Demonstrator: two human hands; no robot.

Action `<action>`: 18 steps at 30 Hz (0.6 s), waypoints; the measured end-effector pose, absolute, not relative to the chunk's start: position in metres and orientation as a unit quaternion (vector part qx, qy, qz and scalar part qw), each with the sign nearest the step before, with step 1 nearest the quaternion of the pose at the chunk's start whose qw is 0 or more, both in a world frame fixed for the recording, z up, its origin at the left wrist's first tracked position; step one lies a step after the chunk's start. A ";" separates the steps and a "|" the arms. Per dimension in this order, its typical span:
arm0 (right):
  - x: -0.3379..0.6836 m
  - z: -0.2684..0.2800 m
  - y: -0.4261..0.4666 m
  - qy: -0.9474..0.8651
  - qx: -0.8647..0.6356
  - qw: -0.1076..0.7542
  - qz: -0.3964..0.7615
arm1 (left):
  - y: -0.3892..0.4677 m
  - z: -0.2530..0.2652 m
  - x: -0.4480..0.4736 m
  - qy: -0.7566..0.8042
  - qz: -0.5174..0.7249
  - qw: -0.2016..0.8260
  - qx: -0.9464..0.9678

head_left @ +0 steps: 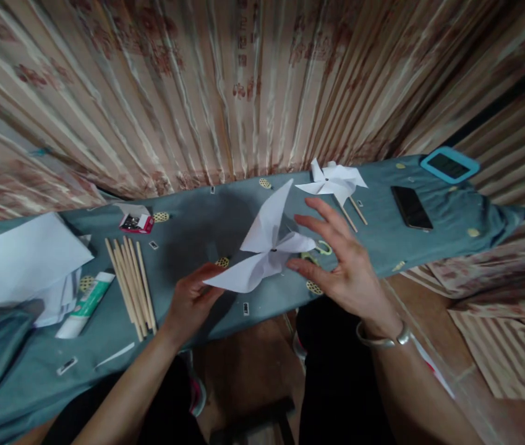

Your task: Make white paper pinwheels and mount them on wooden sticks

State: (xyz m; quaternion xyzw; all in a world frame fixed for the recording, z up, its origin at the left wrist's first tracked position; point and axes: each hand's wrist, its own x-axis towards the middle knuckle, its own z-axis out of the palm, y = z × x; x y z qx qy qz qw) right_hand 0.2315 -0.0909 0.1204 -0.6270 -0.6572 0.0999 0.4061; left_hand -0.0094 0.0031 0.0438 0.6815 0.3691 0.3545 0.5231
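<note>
Over the middle of the cloth-covered table hangs a white paper pinwheel with folded blades and a small dark spot at its centre. My left hand pinches the tip of its lower left blade. On the other side, my right hand has its fingers and thumb apart, close to the right blade; whether a fingertip touches the paper I cannot tell. Behind that blade, yellow-green scissors handles show in part. No stick is visible on the pinwheel in front of me.
White paper sheets, a green and white tube, several wooden sticks and a small red box lie left. At the back right are white pinwheels with sticks, a phone and a blue-framed device. Curtains hang behind.
</note>
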 end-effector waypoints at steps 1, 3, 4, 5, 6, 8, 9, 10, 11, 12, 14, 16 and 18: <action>0.231 0.120 -0.092 -0.665 -0.626 0.393 0.106 | 0.003 0.045 -0.011 0.362 0.344 0.509 0.701; 0.230 0.116 -0.094 -0.674 -0.624 0.376 0.126 | 0.002 0.048 -0.015 0.354 0.328 0.478 0.734; 0.231 0.113 -0.094 -0.672 -0.626 0.372 0.137 | 0.002 0.049 -0.017 0.351 0.323 0.465 0.746; 0.232 0.110 -0.095 -0.666 -0.630 0.372 0.147 | 0.001 0.050 -0.019 0.348 0.319 0.454 0.755; 0.232 0.107 -0.095 -0.657 -0.635 0.374 0.157 | 0.001 0.050 -0.021 0.342 0.322 0.446 0.762; 0.234 0.102 -0.095 -0.641 -0.640 0.384 0.178 | 0.000 0.049 -0.024 0.330 0.330 0.434 0.770; 0.233 0.101 -0.094 -0.636 -0.637 0.391 0.193 | -0.001 0.048 -0.026 0.328 0.332 0.427 0.775; 0.233 0.099 -0.094 -0.633 -0.630 0.397 0.211 | -0.001 0.047 -0.028 0.327 0.333 0.419 0.779; 0.232 0.098 -0.093 -0.632 -0.619 0.404 0.232 | -0.002 0.045 -0.030 0.327 0.331 0.411 0.784; 0.230 0.098 -0.093 -0.630 -0.606 0.413 0.253 | -0.002 0.044 -0.031 0.326 0.329 0.404 0.789; 0.225 0.097 -0.093 -0.623 -0.581 0.439 0.285 | -0.004 0.044 -0.035 0.318 0.331 0.389 0.799; 0.221 0.097 -0.094 -0.613 -0.567 0.461 0.300 | -0.005 0.047 -0.038 0.304 0.337 0.370 0.811; 0.218 0.095 -0.097 -0.604 -0.565 0.469 0.309 | -0.007 0.052 -0.041 0.290 0.336 0.347 0.826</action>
